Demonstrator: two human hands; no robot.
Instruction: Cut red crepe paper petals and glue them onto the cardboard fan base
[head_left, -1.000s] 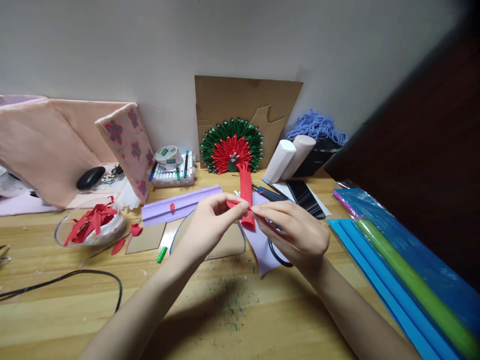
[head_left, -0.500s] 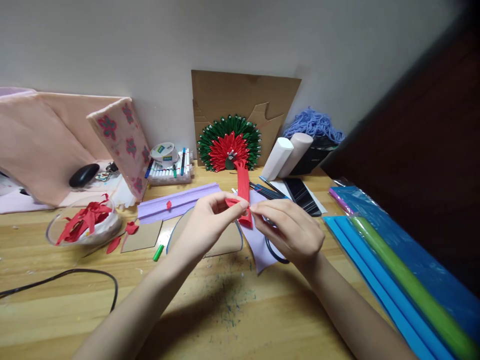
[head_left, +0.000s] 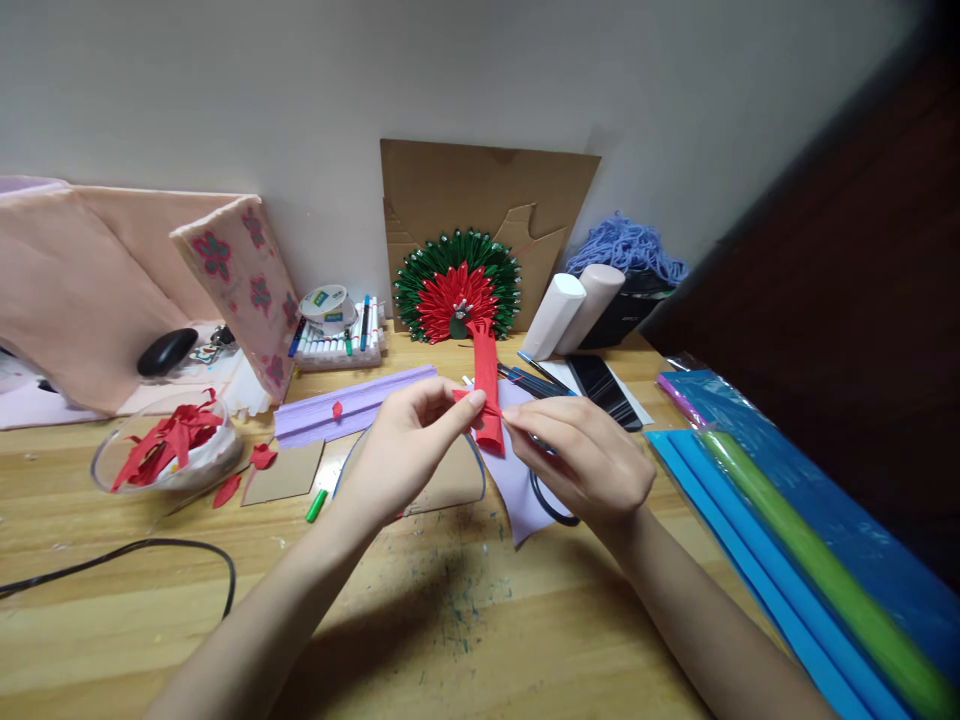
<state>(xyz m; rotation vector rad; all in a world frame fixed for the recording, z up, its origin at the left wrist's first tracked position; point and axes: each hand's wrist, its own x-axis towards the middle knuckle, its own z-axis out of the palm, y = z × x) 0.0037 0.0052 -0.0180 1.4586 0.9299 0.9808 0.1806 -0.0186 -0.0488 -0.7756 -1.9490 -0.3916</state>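
Both my hands meet above the middle of the wooden desk (head_left: pixel 465 640). My left hand (head_left: pixel 409 450) pinches a small red paper piece (head_left: pixel 471 399) between thumb and forefinger. My right hand (head_left: pixel 589 460) pinches the same piece from the other side. Just behind my fingers a long folded red paper strip (head_left: pixel 487 385) lies on the desk, pointing at a red and green paper fan ornament (head_left: pixel 459 290). Under my hands lie a lilac paper sheet (head_left: pixel 521 490) and a brown cardboard half-disc (head_left: pixel 450 480).
A glass bowl (head_left: pixel 166 450) of red paper scraps stands at the left, with a black cable (head_left: pixel 150 555) in front. A lilac folded paper (head_left: pixel 352 405), marker box (head_left: pixel 337 345), phone (head_left: pixel 604 390) and white rolls (head_left: pixel 574 310) sit behind. Blue and green paper rolls (head_left: pixel 795 560) lie right.
My hands have stayed together on the small red piece, the fingers shifting slightly on it. The view has drifted a little, so the desk things sit a bit further left.
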